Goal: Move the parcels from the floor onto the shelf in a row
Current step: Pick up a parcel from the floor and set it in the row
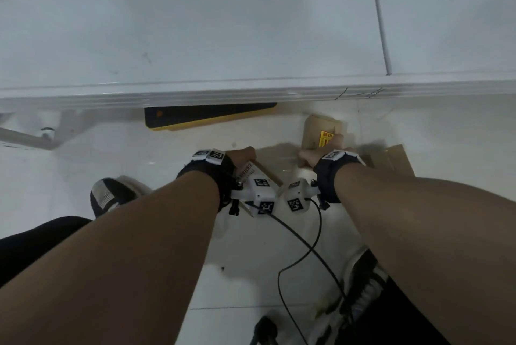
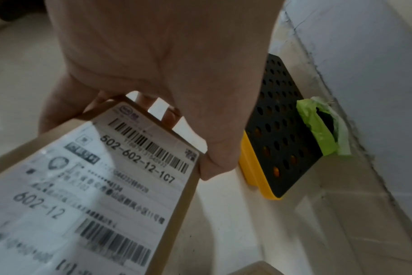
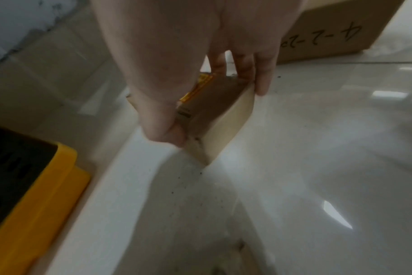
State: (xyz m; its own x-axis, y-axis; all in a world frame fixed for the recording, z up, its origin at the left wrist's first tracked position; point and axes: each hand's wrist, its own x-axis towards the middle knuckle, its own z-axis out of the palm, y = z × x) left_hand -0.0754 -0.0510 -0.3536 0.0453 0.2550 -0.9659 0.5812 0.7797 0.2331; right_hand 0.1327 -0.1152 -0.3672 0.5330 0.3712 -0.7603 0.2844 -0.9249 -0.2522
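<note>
Two parcels at once: our left hand [image 2: 153, 61] is gripping the labelled parcel [image 2: 89, 195] by its top edge, fingers curled over it, so it's hanging clear of the floor [image 3: 318, 167]. Our right hand [image 3: 176, 65] is pinching the small carton [image 3: 214, 115], thumb against fingers, tipping it up below the white shelf [image 1: 195, 23].

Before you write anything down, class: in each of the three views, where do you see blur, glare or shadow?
Head view: the shelf looks soft, and shadow pools under its edge. Left wrist view: the label on the parcel blurs toward the lens, though its far barcode is sharp. Right wrist view: glare streaks the floor.
</note>
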